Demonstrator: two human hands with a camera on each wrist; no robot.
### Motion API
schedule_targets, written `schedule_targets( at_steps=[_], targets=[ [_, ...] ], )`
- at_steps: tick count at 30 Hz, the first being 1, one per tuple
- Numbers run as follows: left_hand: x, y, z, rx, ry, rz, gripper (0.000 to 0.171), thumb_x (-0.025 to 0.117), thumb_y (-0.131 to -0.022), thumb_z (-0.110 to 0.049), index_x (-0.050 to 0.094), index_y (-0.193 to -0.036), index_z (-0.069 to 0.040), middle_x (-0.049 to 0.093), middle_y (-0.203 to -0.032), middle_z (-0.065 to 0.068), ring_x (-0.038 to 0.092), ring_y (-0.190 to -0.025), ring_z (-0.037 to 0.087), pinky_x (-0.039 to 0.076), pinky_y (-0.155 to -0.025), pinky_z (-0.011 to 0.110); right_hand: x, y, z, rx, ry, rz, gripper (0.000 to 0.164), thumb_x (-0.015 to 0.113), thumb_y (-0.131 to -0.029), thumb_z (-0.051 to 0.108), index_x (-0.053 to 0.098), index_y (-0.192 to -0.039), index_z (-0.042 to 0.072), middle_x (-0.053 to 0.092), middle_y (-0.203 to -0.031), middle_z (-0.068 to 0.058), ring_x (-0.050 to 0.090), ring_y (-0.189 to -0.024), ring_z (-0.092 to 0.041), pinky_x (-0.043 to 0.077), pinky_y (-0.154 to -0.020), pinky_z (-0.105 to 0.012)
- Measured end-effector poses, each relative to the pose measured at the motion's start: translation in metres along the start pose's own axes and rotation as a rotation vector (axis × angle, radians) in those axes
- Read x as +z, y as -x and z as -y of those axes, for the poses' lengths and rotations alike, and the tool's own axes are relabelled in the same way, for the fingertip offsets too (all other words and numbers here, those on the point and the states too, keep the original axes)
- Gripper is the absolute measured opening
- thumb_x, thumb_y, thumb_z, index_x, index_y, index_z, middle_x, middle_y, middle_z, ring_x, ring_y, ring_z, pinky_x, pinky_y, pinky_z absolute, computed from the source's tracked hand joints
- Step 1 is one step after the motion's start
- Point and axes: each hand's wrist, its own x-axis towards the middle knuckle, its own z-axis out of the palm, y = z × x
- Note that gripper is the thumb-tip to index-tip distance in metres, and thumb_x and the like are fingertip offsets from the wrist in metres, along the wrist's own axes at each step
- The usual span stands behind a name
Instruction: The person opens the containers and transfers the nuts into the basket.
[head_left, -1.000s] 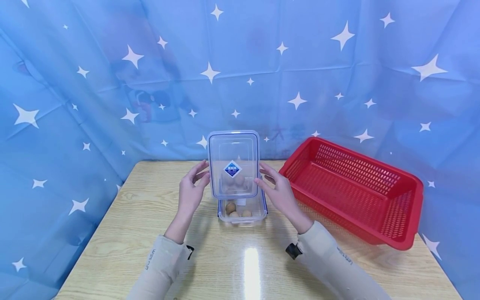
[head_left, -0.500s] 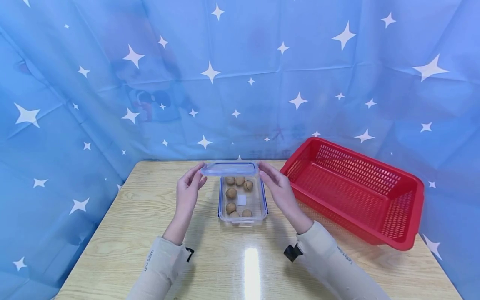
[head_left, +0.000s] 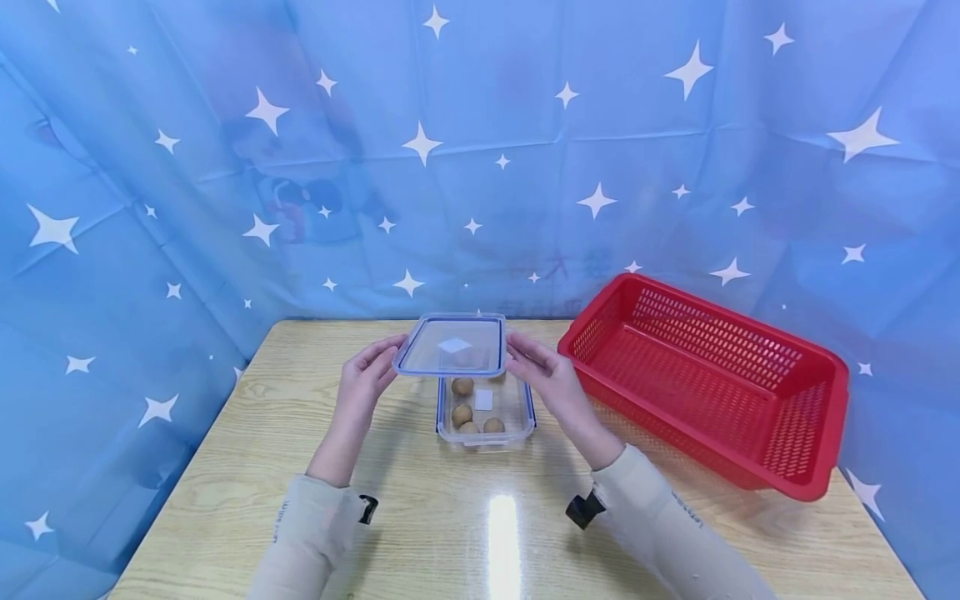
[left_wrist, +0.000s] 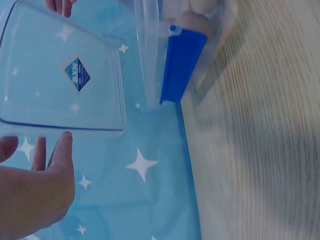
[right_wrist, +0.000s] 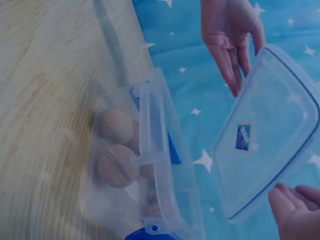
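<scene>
A clear plastic lid (head_left: 452, 354) with a blue seal hangs tilted above the far part of a clear food container (head_left: 517, 417). My left hand (head_left: 364, 377) holds the lid's left edge, and my right hand (head_left: 553, 382) grips its right edge. Brown walnuts (head_left: 462, 413) lie in the container beside a small white square (head_left: 483, 400); the lid covers the far ones from above. On the lid, the diamond label (head_left: 454, 345) looks white in the head view, while its printed blue face (left_wrist: 77, 75) shows in the left wrist view. Blue side clips (left_wrist: 182, 62) hang unfastened.
A red perforated plastic basket (head_left: 690, 392) stands at the right on the wood-grain table (head_left: 285, 417). Behind the table hangs a blue cloth (head_left: 480, 125) with white stars. Light glares off the table in front of the container.
The lid, upright with its printed label toward me a second ago, has tipped through nearly edge-on and now shows its other face. Both hands moved slightly left with it.
</scene>
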Motion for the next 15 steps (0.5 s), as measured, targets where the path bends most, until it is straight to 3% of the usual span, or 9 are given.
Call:
schedule_targets(
  at_steps=[6,15],
  targets=[
    [-0.016,0.000,0.001,-0.035,-0.062,0.056,0.040,0.052,-0.101,-0.004,0.051,-0.140,0.005,0.054,-0.143,0.018,0.062,-0.114,0.004,0.054,-0.098,0.017,0.010,-0.004,-0.008,-0.023,-0.067,0.050,0.061,0.063,-0.095,0.000,0.038,-0.150,-0.003,0.040,-0.156,-0.021,0.040,-0.145,-0.032,0.050,-0.101,-0.017],
    [-0.040,-0.002,0.001,-0.022,-0.205,0.005,0.040,0.050,-0.098,0.005,0.051,-0.138,0.007,0.053,-0.146,0.022,0.063,-0.115,0.002,0.054,-0.094,0.013,0.032,-0.015,-0.019,-0.001,-0.075,0.134,0.059,0.060,-0.097,0.002,0.036,-0.150,-0.005,0.039,-0.157,-0.022,0.039,-0.146,-0.033,0.046,-0.108,-0.023]
  ],
)
